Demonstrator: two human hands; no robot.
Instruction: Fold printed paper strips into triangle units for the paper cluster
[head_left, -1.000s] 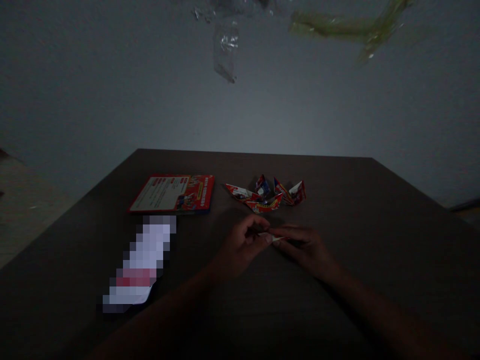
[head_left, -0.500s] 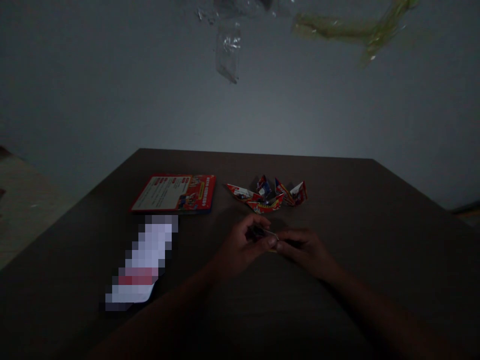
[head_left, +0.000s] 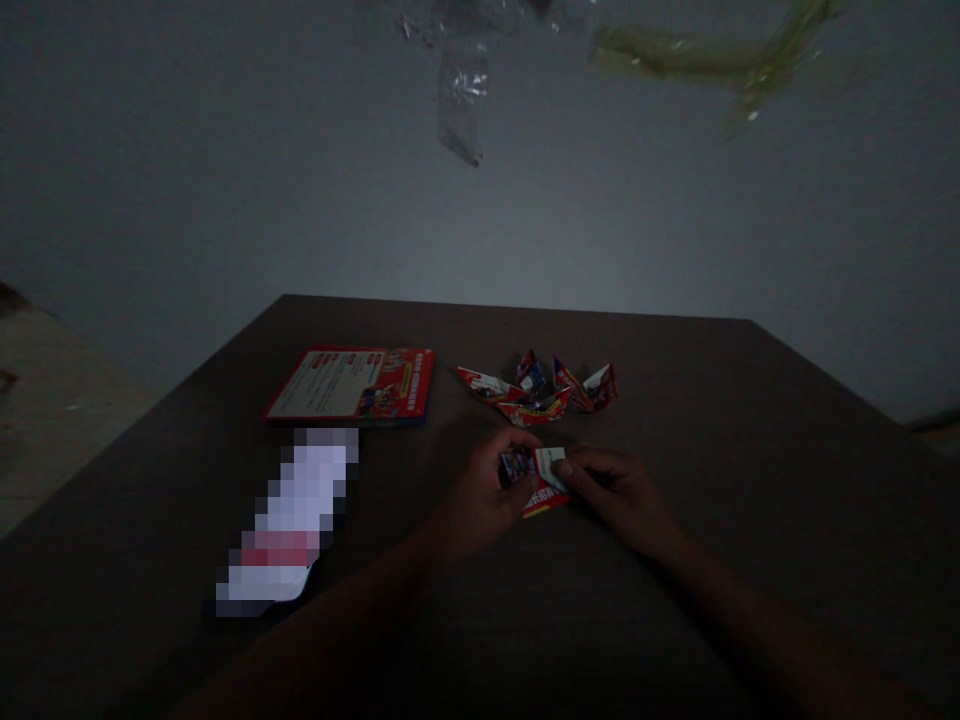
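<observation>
Folded paper (head_left: 551,497) had turned since 0.5 s ago: nearly edge-on then, printed side to cam by this frame. Showed a white panel, red area w/ white lettering, dark printed bit at L end. Loc: approx mid-table, btwn both hands; couldn't tell if it touched the tabletop. L hand (head_left: 480,490) clamped on its L end, thumb on top. R hand (head_left: 626,500) pinched its R side, thumb on the white panel. Folded red pieces (head_left: 532,410) sat just beyond the hands, twd the table's far edge, points up. Red-bordered pad (head_left: 330,385) lay flat nr the far-L corner. Pixelated slab (head_left: 296,510) lay on the near side of the pad, inboard of the L edge. Table (head_left: 712,420) had its far edge by the wall (head_left: 600,220); clear plastic (head_left: 461,100) + yellowish tape (head_left: 682,60) up there.
</observation>
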